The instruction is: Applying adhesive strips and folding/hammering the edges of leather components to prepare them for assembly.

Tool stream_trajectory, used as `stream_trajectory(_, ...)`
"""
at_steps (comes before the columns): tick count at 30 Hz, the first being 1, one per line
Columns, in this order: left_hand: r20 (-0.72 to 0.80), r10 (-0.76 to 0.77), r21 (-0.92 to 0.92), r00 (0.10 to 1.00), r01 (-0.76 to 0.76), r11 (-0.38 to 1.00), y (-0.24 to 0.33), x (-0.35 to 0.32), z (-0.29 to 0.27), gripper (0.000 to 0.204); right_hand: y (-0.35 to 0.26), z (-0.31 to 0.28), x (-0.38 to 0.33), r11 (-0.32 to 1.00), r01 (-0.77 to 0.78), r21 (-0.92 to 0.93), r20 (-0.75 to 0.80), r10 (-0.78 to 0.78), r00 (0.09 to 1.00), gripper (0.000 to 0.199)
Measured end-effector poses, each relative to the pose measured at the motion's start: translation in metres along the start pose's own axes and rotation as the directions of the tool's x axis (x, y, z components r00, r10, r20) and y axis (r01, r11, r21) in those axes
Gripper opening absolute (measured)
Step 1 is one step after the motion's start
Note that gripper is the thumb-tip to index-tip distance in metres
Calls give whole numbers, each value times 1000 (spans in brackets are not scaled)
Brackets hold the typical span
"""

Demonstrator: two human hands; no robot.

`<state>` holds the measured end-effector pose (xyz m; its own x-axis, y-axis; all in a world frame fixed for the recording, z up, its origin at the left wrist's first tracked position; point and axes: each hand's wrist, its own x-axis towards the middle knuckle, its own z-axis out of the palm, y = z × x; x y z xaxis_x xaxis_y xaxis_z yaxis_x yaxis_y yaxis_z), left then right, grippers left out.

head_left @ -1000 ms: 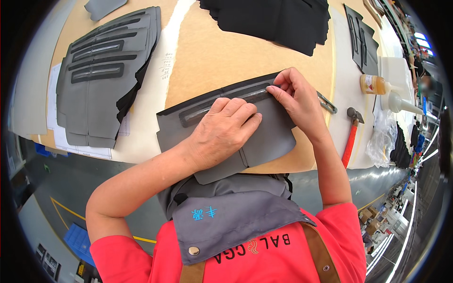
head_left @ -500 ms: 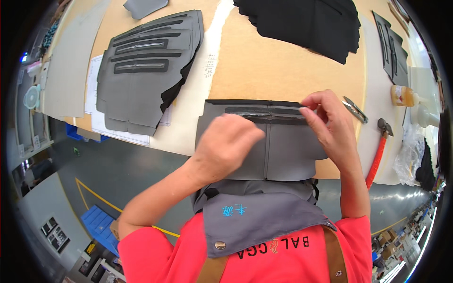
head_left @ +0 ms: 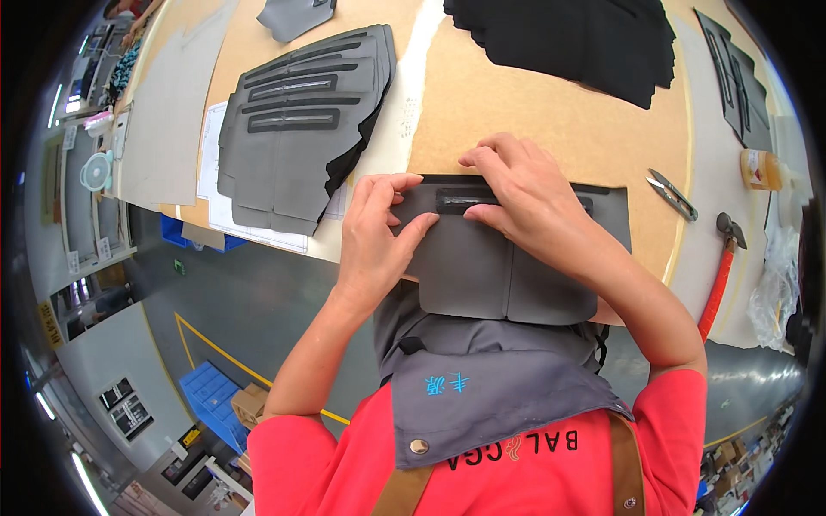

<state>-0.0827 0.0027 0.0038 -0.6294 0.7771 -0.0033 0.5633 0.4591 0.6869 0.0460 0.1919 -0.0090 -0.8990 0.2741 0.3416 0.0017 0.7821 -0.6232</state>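
Both hands, left hand (head_left: 376,234) and right hand (head_left: 522,196), press flat, fingers spread, on a grey panel (head_left: 508,271) overhanging the desk (head_left: 516,103); uneven pressure could skew its slot.

— What is worn on the upper body?

— A bright red short-sleeved shirt (head_left: 344,464) is worn, with dark lettering printed across the chest. Both forearms are left bare; no gloves, rings or watch are seen on the left hand (head_left: 374,236) or the right hand (head_left: 525,193).

— And over the shirt?

— A grey apron (head_left: 490,387) is worn, marked with small blue embroidered characters, fastened by a metal snap (head_left: 419,446) and carried on tan-brown straps (head_left: 626,469).
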Motion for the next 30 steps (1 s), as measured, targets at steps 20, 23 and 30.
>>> stream_trajectory(20, 7, -42, -256, 999, 42, 966, 5, -7, 13, 17, 11, -12, 60, 641, -744, 190, 852, 269, 450, 15)
stream_trajectory(23, 8, -43, -260, 999, 44, 965, 5, -7, 12, 17, 13, -11, 59, 638, -748, 182, 850, 281, 446, 15)
stream_trajectory(30, 1, -27, -243, 1000, 27, 970, 10, -6, 10, 20, 13, -10, 58, 614, -760, 212, 853, 264, 451, 16)
